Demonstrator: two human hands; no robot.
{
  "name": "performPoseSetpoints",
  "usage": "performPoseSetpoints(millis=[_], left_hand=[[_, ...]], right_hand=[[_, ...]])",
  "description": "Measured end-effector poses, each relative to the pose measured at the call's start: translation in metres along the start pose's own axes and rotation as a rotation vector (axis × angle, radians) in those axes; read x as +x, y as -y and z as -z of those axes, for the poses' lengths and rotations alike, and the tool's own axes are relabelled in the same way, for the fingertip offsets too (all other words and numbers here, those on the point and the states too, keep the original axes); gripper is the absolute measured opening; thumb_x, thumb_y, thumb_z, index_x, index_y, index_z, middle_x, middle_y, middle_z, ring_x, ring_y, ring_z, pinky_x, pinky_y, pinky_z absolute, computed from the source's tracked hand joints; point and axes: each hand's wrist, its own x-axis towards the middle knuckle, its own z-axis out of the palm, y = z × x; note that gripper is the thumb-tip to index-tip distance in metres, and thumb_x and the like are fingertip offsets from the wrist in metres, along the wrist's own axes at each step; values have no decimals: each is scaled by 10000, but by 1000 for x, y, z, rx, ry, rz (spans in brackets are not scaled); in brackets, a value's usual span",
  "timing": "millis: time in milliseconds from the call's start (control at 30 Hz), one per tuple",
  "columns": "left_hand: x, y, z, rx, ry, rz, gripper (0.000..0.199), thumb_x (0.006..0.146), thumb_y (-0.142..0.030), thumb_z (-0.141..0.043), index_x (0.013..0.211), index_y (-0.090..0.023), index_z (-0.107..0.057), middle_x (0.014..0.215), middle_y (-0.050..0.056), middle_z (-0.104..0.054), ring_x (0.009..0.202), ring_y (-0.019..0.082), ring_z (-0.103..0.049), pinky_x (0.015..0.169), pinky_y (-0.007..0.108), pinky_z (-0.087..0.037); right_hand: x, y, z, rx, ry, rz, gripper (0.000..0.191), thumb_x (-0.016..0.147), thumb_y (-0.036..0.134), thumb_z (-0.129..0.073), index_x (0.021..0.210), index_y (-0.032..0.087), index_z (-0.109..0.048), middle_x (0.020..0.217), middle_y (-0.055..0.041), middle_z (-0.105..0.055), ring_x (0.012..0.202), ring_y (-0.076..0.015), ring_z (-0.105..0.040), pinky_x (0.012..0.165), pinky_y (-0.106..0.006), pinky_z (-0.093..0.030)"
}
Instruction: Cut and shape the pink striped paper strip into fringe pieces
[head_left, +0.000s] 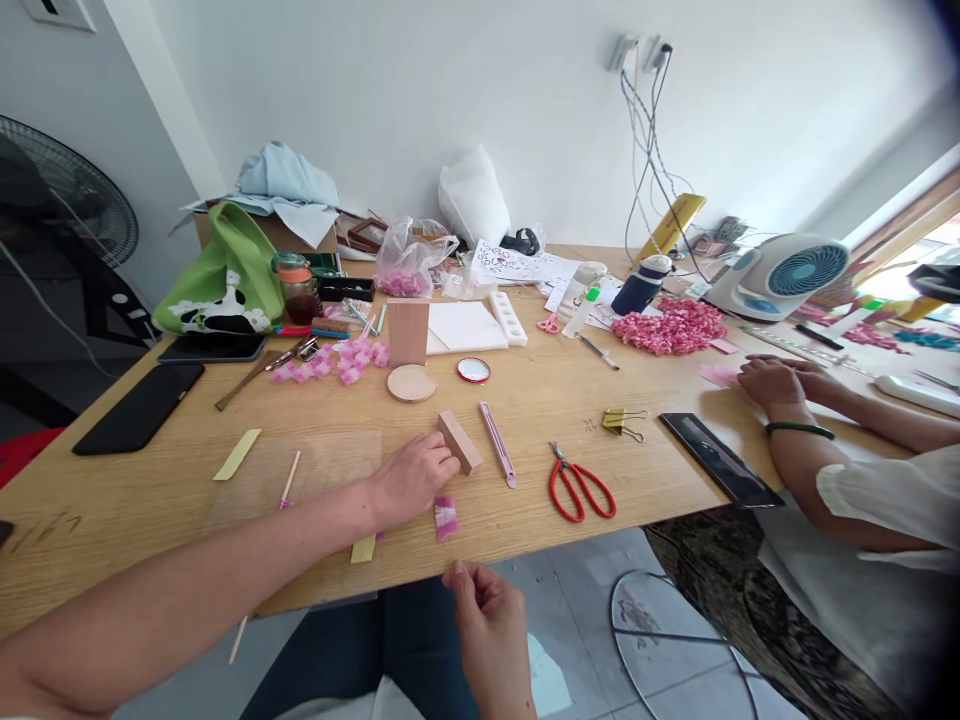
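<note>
Left hand (414, 473) touching wooden block (460, 442), right hand (491, 615) below, red-handled scissors (582, 488)

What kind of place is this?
Probably a craft workshop: the wooden table holds red-handled scissors, a wooden block by the left hand, and a heap of pink pieces.

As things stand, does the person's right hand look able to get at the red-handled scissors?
Probably yes. The right hand is just off the near edge of the table, the red-handled scissors lie close by, and nothing covers them or blocks the way. Whether its curled fingers hold something is unclear.
</note>
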Motion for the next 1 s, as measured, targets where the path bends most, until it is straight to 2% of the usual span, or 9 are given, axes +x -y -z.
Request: performPoseSetpoints(millis=[300,500,600,767,900,1000], left_hand=[[-8,-4,-5,21,37,68,175,839,-27,-473,784,-168,-559,828,56,-654,791,217,-606,728,324,-468],[-13,-4,-4,6,70,70,178,817,-18,-468,786,-164,-565,816,58,-673,775,211,-639,723,311,-484],[-19,-4,-4,-7,78,61,212,791,-12,-477,899,-159,-585,901,67,-691,852,211,-658,774,305,-493],[-28,-8,-3,4,81,36,400,788,-36,-487,1173,-121,-553,1132,133,-673,1093,234,-620,958,340,-449],[-33,-16,2,80,77,55,391,913,-140,-423,1286,-78,-517,1263,185,-617,1273,267,-502,1063,395,-362],[-36,-22,4,64,65,100,382,966,-261,-411,1297,-109,-526,1299,164,-601,1307,259,-467,1069,391,-347]], right_hand=[[-1,-2,-2,-5,-4,-20,447,820,548,-496,622,156,-580,471,71,-289,460,-85,-227,435,-250,-171],[-3,-12,-6,-5,12,-50,464,845,555,-474,648,151,-587,476,71,-305,457,-82,-229,444,-253,-158],[-3,-12,-7,21,13,-60,457,824,560,-515,646,146,-590,481,72,-306,461,-81,-237,445,-248,-156],[-3,-9,-7,59,12,-71,452,772,571,-572,635,141,-600,478,68,-321,455,-86,-263,434,-240,-164],[-3,-11,-8,48,-2,-42,461,781,573,-545,628,142,-602,476,64,-329,455,-90,-269,434,-237,-176],[-3,-13,-9,34,-17,10,466,795,571,-525,624,145,-607,465,63,-334,451,-93,-273,426,-234,-189]])
